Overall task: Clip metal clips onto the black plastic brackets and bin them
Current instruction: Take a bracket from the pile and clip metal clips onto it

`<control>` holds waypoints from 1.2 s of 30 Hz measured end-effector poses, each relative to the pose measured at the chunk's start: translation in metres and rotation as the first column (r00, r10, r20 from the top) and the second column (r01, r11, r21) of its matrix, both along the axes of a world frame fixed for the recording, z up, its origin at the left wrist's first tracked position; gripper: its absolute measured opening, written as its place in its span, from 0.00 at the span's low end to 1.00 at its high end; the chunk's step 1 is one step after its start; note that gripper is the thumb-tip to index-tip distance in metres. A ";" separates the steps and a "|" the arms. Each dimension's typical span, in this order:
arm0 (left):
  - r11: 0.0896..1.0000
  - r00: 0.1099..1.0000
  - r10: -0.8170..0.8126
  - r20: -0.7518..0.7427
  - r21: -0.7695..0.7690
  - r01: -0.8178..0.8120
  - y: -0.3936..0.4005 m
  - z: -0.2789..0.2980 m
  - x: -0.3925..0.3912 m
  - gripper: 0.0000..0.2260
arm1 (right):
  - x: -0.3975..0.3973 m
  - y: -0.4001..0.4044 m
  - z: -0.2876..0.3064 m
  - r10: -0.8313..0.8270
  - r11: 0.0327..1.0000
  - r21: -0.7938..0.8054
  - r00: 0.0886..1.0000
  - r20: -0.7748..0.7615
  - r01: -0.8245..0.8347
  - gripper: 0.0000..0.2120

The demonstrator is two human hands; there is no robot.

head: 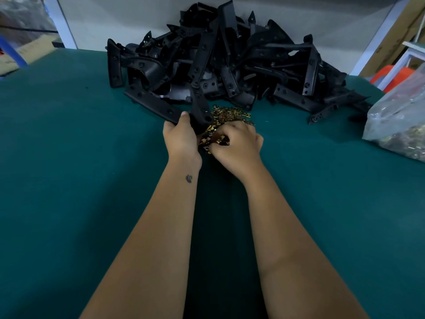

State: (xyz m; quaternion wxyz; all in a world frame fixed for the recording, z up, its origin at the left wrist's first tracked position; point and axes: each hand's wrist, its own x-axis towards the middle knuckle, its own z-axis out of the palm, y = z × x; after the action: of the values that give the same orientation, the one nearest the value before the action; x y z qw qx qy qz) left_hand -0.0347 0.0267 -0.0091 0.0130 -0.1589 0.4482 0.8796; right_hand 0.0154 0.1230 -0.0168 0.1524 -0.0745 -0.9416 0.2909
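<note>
Your fingers (184, 120) on the left hand (181, 139) curl around a matte black plastic bracket (200, 109); your right hand (236, 141) pinches glinting brass-coloured metal clips (227, 116) heaped just beyond them on the green surface (69, 157), before the jumbled bracket pile (225, 58).

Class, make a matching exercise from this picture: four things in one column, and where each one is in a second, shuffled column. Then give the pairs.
Things
1. bracket pile
2. clips
3. plastic bag
4. held bracket

Places
A. at the table's right edge
B. in the left hand
C. at the table's far side
D. on the table by the right hand

Pairs: 1-C, 2-D, 3-A, 4-B
</note>
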 end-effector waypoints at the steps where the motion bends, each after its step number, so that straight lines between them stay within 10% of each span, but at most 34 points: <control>1: 1.000 1.000 -0.006 -0.001 -0.005 0.006 0.000 0.000 0.000 0.05 | 0.001 -0.001 0.000 0.019 0.999 0.025 1.000 -0.017 -0.019 0.09; 13: 0.998 1.000 -0.025 0.007 -0.061 0.025 -0.001 0.000 0.001 0.06 | 0.002 -0.007 -0.003 0.018 0.932 0.360 0.993 -0.118 0.026 0.12; 24: 0.998 1.000 -0.014 0.018 0.063 0.013 -0.003 0.004 0.003 0.02 | -0.001 -0.009 -0.004 -0.003 0.946 0.323 0.995 -0.098 0.035 0.11; 30: 1.000 0.999 -0.030 -0.029 0.005 0.030 -0.003 0.007 0.006 0.05 | 0.002 -0.008 0.004 -0.109 0.964 -0.263 0.949 -0.296 0.028 0.04; 36: 0.983 0.981 -0.176 -0.076 -0.074 0.170 0.002 0.010 0.011 0.06 | 0.005 0.001 0.018 -0.314 0.487 -0.872 0.920 -0.232 -0.054 0.05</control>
State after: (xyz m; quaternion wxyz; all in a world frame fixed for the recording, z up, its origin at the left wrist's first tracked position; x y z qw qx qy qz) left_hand -0.0239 0.0284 0.0011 0.0656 -0.0832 0.4899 0.8653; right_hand 0.0203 0.1242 0.0014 0.2867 -0.1584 -0.6139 0.7182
